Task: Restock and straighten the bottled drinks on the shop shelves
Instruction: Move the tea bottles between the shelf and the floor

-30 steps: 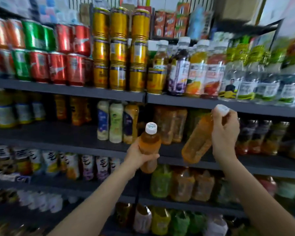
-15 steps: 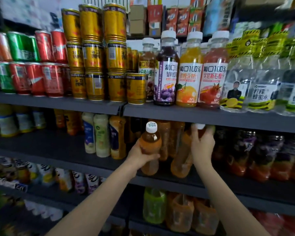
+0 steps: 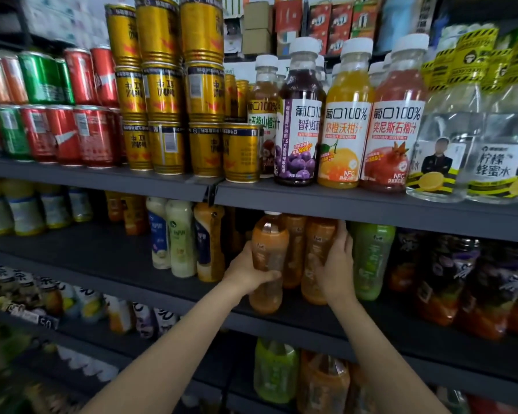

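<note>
Change: as both amber bottles reach the middle shelf [image 3: 371,318] (previously held clear), stocking nears done.
Left hand [image 3: 245,273]: grips one bottle [image 3: 268,258].
Right hand [image 3: 337,270]: steadies the other bottle [image 3: 316,258].

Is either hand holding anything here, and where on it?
Left hand grips an orange bottle round mid-body; right hand grips another orange bottle by its side.
</note>
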